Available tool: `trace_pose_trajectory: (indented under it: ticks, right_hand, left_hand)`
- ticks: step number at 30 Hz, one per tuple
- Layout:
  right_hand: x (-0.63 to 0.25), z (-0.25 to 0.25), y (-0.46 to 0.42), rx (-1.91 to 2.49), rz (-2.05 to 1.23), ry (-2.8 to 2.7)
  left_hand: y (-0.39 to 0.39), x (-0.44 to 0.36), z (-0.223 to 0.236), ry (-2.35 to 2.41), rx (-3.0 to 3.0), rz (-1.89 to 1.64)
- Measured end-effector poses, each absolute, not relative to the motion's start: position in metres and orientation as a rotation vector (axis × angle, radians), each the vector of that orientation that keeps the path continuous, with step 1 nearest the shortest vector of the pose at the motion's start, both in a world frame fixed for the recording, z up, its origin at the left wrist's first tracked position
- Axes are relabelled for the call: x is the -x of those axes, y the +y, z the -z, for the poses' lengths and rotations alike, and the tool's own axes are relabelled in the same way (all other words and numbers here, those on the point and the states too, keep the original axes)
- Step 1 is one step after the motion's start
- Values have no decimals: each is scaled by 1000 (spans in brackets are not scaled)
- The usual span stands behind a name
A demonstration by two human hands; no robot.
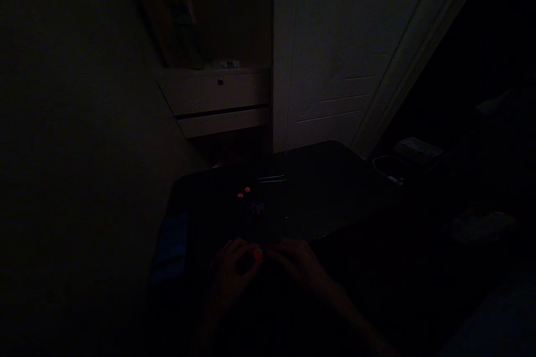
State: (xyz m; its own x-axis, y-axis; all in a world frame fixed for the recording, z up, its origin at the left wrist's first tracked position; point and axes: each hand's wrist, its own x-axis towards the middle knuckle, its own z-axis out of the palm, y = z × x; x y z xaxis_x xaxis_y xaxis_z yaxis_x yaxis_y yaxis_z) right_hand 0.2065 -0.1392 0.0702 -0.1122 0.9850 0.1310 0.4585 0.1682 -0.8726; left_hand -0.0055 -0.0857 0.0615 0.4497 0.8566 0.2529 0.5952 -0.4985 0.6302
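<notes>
The scene is very dark. My left hand (228,263) is over the near edge of the dark table, thumb and forefinger closed on a small round red piece (258,255) with a greenish patch on top. From the other side, my right hand (295,256) reaches in with its fingers together, their tips close to that piece. Whether those tips pinch anything is too dark to make out. Beyond the hands lie two small red pieces (247,189), a purplish piece (257,208) and a tiny red speck (286,217).
Two thin pale sticks (272,179) lie farther back on the dark table (322,178). A blue object (171,245) is at its left edge. Behind stand a drawer unit (221,92) and a pale door (326,56). A white cable (379,164) shows at right.
</notes>
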Motion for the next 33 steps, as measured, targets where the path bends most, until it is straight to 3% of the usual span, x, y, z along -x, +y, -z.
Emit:
trace_pose_trajectory:
  ticks: [14, 33]
  right_hand:
    - [-216, -82, -95, 1461, -1173, -1706]
    - [-205, -84, -89, 1828, -1098, -1737]
  left_hand:
    - [-86, 6, -64, 1256, -2225, -741]
    - [-87, 3, -69, 1259, -2217, -735]
